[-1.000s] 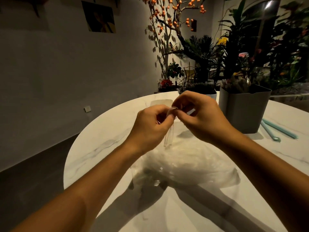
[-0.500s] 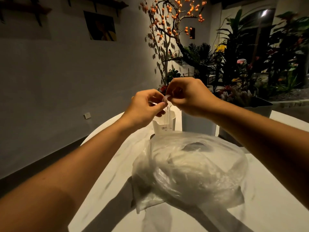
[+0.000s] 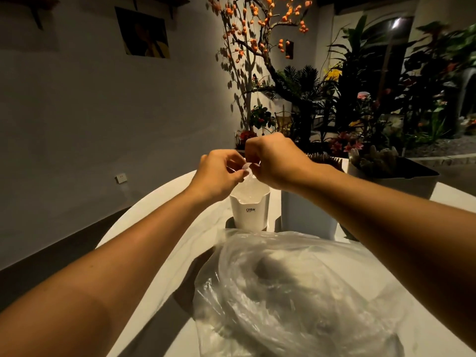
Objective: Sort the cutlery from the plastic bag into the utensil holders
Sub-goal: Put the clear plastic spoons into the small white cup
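1. L hand point(image 3: 219, 173) and R hand point(image 3: 275, 161) both pinch one clear plastic utensil point(image 3: 247, 168) by its top end, fingers curled tight; type can't tell, prob spoon.
2. Utensil hangs just above white holder point(image 3: 249, 211), at 12 o'clock from plastic bag point(image 3: 291, 292) on bench point(image 3: 164, 266).
3. Risk: hands let go off-centre, utensil clips the rim and falls to bench.
4. Risk: see-through plastic in dim light, easy to misjudge which holder; grey holder point(image 3: 306, 220) sits just beside at 3 o'clock of the white one.
5. Risk: forearm brushes bag, rest of cutlery shifts.
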Motion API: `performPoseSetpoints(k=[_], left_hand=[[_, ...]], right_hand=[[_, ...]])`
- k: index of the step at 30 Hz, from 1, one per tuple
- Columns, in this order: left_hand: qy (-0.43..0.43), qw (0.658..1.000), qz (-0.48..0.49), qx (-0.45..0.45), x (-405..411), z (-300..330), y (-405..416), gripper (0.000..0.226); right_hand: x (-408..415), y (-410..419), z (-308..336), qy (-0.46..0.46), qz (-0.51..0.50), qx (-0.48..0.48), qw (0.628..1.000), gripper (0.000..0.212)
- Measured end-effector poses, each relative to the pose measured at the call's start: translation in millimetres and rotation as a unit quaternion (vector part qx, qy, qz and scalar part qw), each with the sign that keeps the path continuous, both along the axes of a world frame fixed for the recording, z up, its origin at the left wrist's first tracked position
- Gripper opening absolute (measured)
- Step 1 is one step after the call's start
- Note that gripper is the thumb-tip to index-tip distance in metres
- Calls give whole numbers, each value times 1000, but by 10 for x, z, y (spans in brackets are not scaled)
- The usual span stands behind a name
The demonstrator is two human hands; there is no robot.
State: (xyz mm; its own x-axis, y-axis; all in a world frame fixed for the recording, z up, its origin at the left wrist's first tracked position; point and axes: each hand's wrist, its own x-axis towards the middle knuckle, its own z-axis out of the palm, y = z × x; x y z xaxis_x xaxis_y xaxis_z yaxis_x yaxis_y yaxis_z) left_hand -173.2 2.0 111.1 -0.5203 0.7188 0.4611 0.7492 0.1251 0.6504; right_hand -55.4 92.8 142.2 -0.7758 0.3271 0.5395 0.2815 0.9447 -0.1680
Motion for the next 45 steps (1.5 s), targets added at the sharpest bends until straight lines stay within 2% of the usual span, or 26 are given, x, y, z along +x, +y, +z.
performPoseSetpoints(k=[4,7,11,13,17,21,24,26,29,31,34,37,39,41,42,43,45], left_hand=[[3,999,26,-35,-134,-152,107,18],[6,996,35,-83,-191,-277,167,18],[19,990,47,-134,-288,-451,201,10],[32,990,33,-135,-294,-463,183,9],[36,992,11,-120,-242,-397,95,22],[31,996,8,-85,-187,-303,-34,25],[8,999,-8,-48,-72,-230,-178,21],[2,999,-23,-28,60,-180,-282,14],[-3,999,-48,-14,310,-124,-459,14],[1,998,-66,-5,487,-93,-582,20],[-7,993,-114,-13,742,-106,-735,34],[5,986,-135,-94,983,-259,-822,31],[108,971,-109,-181,1093,-462,-835,26],[259,923,-62,-278,1124,-676,-860,35],[305,899,-50,-310,1115,-760,-886,42],[319,888,-47,-328,1097,-824,-918,46],[294,894,-48,-334,1078,-891,-979,50]], right_hand=[[-165,50,-139,-34,1,72,997,12],[-226,43,-227,-75,3,71,995,8],[-303,35,-364,-131,-12,52,990,12],[-322,33,-400,-157,-18,50,986,19],[-321,-5,-367,-190,-22,48,980,30],[-213,-7,-269,-159,-48,22,986,29],[-15,-29,-167,-105,-38,-23,993,17],[190,-96,-106,-71,4,-83,994,8],[518,-255,-86,-37,63,-195,978,31],[703,-335,-96,-50,72,-218,972,40],[921,-388,-140,-75,79,-261,959,40],[1082,-425,-251,-153,72,-309,936,34],[1158,-430,-397,-215,38,-261,940,26],[1222,-408,-535,-260,3,-141,955,21],[1254,-399,-591,-281,-8,-91,955,26],[1284,-383,-642,-303,-18,-57,951,33],[1351,-349,-744,-337,-39,-23,940,49]])
